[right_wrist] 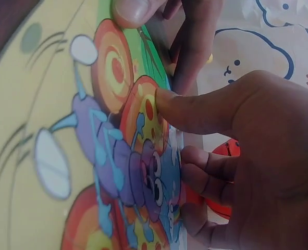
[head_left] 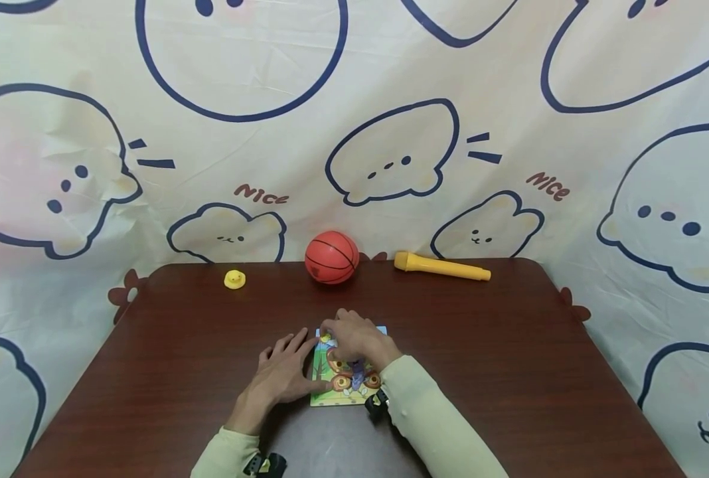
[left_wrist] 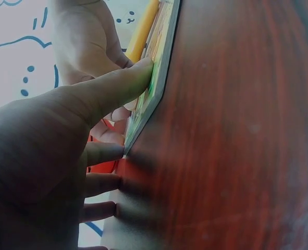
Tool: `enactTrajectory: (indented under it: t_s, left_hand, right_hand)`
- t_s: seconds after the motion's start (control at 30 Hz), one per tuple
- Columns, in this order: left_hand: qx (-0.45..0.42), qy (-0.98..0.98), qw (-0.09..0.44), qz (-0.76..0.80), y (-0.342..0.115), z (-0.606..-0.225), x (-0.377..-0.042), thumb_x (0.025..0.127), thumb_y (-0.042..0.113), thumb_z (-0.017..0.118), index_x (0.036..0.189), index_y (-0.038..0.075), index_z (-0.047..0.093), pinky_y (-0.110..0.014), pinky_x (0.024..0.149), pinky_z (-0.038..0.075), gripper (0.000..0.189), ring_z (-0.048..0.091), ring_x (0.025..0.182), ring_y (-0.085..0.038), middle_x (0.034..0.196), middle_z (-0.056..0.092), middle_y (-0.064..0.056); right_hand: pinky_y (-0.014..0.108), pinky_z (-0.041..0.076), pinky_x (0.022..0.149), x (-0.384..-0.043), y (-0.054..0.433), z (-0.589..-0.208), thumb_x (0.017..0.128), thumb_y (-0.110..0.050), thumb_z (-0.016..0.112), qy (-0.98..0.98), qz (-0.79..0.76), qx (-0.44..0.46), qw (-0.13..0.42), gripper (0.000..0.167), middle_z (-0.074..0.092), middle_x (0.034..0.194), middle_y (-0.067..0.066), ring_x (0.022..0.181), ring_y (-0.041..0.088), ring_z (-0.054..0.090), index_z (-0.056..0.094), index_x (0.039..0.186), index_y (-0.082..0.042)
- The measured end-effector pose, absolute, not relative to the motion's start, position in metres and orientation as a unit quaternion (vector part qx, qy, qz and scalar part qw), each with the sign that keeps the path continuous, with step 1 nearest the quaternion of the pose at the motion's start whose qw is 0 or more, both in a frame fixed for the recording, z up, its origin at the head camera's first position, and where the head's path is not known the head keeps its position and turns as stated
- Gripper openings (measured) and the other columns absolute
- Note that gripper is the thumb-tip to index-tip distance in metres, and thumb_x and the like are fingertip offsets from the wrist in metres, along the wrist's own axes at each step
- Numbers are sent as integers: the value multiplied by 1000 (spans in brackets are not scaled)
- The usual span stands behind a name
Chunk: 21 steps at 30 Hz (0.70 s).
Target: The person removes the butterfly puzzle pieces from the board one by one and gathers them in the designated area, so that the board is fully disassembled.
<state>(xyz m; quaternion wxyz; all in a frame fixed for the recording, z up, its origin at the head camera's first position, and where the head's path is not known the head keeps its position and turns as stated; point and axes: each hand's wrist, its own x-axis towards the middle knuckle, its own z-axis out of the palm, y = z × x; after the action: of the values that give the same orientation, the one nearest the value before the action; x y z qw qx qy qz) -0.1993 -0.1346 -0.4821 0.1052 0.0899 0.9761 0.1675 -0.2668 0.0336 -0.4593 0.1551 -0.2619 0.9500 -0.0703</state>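
Observation:
A flat square picture puzzle (head_left: 324,398) with a purple butterfly (right_wrist: 109,156) on orange wings lies on the table in front of the person. My left hand (head_left: 283,372) is at its left side, the thumb on the picture and the other fingers spread straight along the edge and onto the tabletop. Over the upper part of the puzzle is my right hand (head_left: 357,338). In the right wrist view its thumb touches an orange-yellow wing (right_wrist: 146,112), and its bent fingertips rest near the puzzle's far edge, apart from the thumb.
Along the back of the brown table (head_left: 211,332) are a yellow rubber duck (head_left: 234,279), a red ball with black lines (head_left: 332,257) and a yellow toy microphone (head_left: 441,266). A cloth printed with cartoon shapes (head_left: 390,79) hangs behind and beside the table.

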Motion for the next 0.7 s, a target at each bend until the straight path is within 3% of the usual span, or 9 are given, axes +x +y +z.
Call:
enactTrajectory:
  t_s: [0.23,0.47,0.7]
  left_hand:
    - [90,976,105,167,-135,-481,-199,67,74,69,147,22,42,-70,106,23,99,27,142,-38,159,29,-8]
    - [90,977,99,163,-135,-482,-200,67,75,69,147,22,42,-70,106,23,100,28,142,-38,159,30,-9]
    - [91,977,100,163,-135,-482,-200,67,75,69,147,21,43,-70,107,22,100,27,142,-38,159,30,-9]
  right_hand:
    - [44,50,89,-269,30,-460,82,-37,77,950,-89,-250,164,45,51,120,-1,105,17,47,56,122,-30]
    - [38,50,89,-268,31,-461,83,-34,76,953,-99,-241,156,49,53,117,-1,104,15,46,58,128,-22]
    - [36,50,93,-263,38,-464,84,-33,75,949,-142,-246,137,48,53,124,0,109,16,48,59,129,-24]
